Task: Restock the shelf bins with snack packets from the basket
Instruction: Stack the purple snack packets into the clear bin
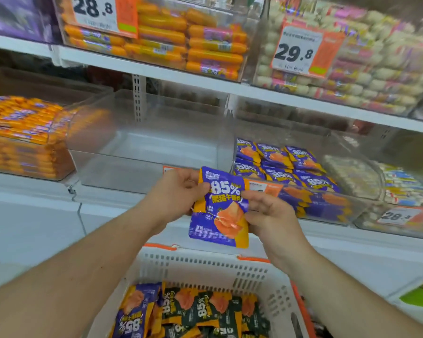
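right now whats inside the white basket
The white basket holds a pile of snack packets, purple ones at the left and dark ones beside them, all marked 85%. They cover its floor, and the frame edge cuts off its near part.

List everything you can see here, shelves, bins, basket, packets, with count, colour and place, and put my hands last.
held packet: one, purple and orange, between both hands above the basket
basket: one, white with orange trim, bottom centre
basket packets: several, purple and dark green, inside the basket
empty bin: one, clear, middle shelf centre
purple packet bin: one, clear, right of the empty bin, partly filled
orange sausage packs: many, middle shelf left
upper orange sausages: many, top shelf
pale snack bin: one, top shelf right
price tags: at least three, white and orange
left hand: grips packet's left edge
right hand: grips packet's right edge
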The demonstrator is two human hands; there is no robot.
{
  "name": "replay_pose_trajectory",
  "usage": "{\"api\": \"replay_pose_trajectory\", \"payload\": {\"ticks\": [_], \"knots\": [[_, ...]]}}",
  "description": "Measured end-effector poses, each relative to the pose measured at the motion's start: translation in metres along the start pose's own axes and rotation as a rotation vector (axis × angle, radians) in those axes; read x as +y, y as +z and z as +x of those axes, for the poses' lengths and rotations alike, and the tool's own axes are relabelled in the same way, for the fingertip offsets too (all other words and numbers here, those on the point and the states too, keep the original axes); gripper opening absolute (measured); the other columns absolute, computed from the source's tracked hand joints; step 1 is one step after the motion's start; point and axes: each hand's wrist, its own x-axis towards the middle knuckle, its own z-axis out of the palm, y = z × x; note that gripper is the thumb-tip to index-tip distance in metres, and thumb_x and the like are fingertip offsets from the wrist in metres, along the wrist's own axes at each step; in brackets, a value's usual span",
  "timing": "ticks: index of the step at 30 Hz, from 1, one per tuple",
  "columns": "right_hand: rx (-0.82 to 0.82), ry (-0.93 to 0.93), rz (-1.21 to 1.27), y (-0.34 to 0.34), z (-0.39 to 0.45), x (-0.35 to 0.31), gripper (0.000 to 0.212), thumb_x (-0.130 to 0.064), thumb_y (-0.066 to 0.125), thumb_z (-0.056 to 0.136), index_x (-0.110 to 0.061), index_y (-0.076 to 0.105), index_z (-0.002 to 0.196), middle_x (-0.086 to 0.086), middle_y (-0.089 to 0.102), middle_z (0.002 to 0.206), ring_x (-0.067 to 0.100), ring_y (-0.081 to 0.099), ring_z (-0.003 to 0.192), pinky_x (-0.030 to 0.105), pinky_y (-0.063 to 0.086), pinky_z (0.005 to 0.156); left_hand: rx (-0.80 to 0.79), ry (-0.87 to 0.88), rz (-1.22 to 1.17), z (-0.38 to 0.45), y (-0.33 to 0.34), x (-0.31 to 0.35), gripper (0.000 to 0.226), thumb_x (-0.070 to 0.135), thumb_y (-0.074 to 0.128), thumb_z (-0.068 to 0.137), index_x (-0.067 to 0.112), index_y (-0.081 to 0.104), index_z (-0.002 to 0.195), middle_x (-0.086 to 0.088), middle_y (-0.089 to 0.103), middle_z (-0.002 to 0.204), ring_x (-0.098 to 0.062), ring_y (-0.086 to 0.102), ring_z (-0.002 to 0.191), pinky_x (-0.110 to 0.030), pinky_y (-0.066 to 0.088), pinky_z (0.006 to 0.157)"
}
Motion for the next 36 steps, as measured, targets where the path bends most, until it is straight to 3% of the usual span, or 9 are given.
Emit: {"api": "replay_pose_trajectory", "payload": {"ticks": [3, 6, 9, 13, 20, 25, 31, 33, 36], "knots": [[0.148, -0.139, 0.049, -0.010, 0.025, -0.030, 0.049, 0.022, 0.049, 0.082, -0.023, 0.070, 0.088, 0.009, 0.064, 0.076, 0.027, 0.059, 0.073, 0.040, 0.050, 0.069, 0.265, 0.305, 0.343, 0.003, 0.003, -0.002, 0.018, 0.027, 0.056, 0.095, 0.016, 0.066, 0.105, 0.001, 0.071, 0.090, -0.019, 0.064, 0.080, -0.028, 0.051, 0.073], [0.338, -0.181, 0.038, -0.031, 0.058, -0.062, 0.046, 0.018, 0.047, 0.083, -0.024, 0.067, 0.088, 0.000, 0.066, 0.072, 0.024, 0.058, 0.064, 0.032, 0.051, 0.056, 0.399, 0.622, 0.854, 0.006, 0.003, -0.011, 0.050, 0.040, 0.050, 0.084, 0.012, 0.061, 0.124, -0.006, 0.065, 0.123, -0.031, 0.059, 0.111, -0.044, 0.045, 0.093], [0.516, -0.160, -0.130, -0.053, 0.099, -0.072, 0.041, 0.012, 0.045, 0.081, -0.018, 0.070, 0.094, 0.014, 0.070, 0.096, 0.023, 0.059, 0.072, 0.037, 0.051, 0.062, 0.219, 0.411, 1.113, 0.009, 0.004, -0.018, 0.073, 0.044, 0.052, 0.088, 0.023, 0.025, 0.152, 0.001, 0.019, 0.161, -0.026, 0.017, 0.147, -0.048, 0.024, 0.109], [0.403, -0.008, -0.425, -0.062, 0.135, -0.065, 0.024, 0.001, 0.054, 0.087, -0.009, 0.069, 0.102, 0.010, 0.067, 0.092, 0.021, 0.057, 0.072, 0.029, 0.051, 0.065, 0.120, 0.258, 1.293, 0.011, 0.010, -0.029, 0.087, 0.045, 0.051, 0.090, 0.031, -0.007, 0.154, 0.006, -0.013, 0.162, -0.024, -0.013, 0.149, -0.049, 0.014, 0.114], [0.080, 0.098, -0.906, -0.039, 0.148, -0.041, 0.026, -0.012, 0.050, 0.093, -0.008, 0.069, 0.110, 0.012, 0.066, 0.118, 0.029, 0.061, 0.109, 0.024, 0.046, 0.081, 0.140, 0.251, 1.279, 0.011, 0.013, -0.034, 0.091, 0.039, 0.053, 0.088, 0.030, -0.010, 0.153, 0.005, -0.016, 0.161, -0.026, -0.016, 0.148, -0.048, 0.018, 0.114], [-0.003, 0.017, -1.394, -0.031, 0.147, -0.035, 0.027, -0.018, 0.041, 0.095, -0.012, 0.065, 0.085, 0.010, 0.067, 0.109, 0.027, 0.056, 0.095, 0.033, 0.044, 0.077, 0.121, 0.242, 1.282, 0.011, 0.016, -0.034, 0.092, 0.037, 0.054, 0.088, 0.029, -0.011, 0.153, 0.004, -0.017, 0.161, -0.027, -0.017, 0.148, -0.047, 0.022, 0.113], [0.034, 0.159, -1.099, -0.035, 0.151, -0.035, 0.035, -0.017, 0.057, 0.089, -0.003, 0.064, 0.120, 0.017, 0.061, 0.123, 0.035, 0.056, 0.117, 0.035, 0.046, 0.092, 0.153, 0.275, 1.235, 0.013, 0.017, -0.038, 0.094, 0.032, 0.061, 0.084, 0.025, -0.001, 0.155, -0.006, -0.019, 0.161, -0.032, -0.017, 0.148, -0.050, 0.019, 0.115], [0.138, 0.039, -1.135, -0.032, 0.144, -0.032, 0.033, -0.015, 0.054, 0.087, -0.007, 0.067, 0.116, 0.017, 0.061, 0.122, 0.035, 0.057, 0.114, 0.035, 0.046, 0.091, 0.240, 0.457, 1.210, 0.011, 0.011, -0.045, 0.089, 0.022, 0.071, 0.069, 0.018, 0.030, 0.148, -0.018, 0.010, 0.160, -0.040, 0.010, 0.146, -0.056, 0.030, 0.108], [0.486, -0.610, -0.979, -0.023, 0.116, -0.018, 0.038, -0.009, 0.049, 0.076, -0.006, 0.069, 0.107, 0.018, 0.055, 0.118, 0.035, 0.055, 0.107, 0.037, 0.046, 0.091, 0.310, 0.650, 1.203, 0.008, 0.003, -0.065, 0.073, 0.015, 0.075, 0.056, 0.012, 0.054, 0.126, -0.021, 0.043, 0.136, -0.040, 0.040, 0.122, -0.055, 0.043, 0.092]]}}
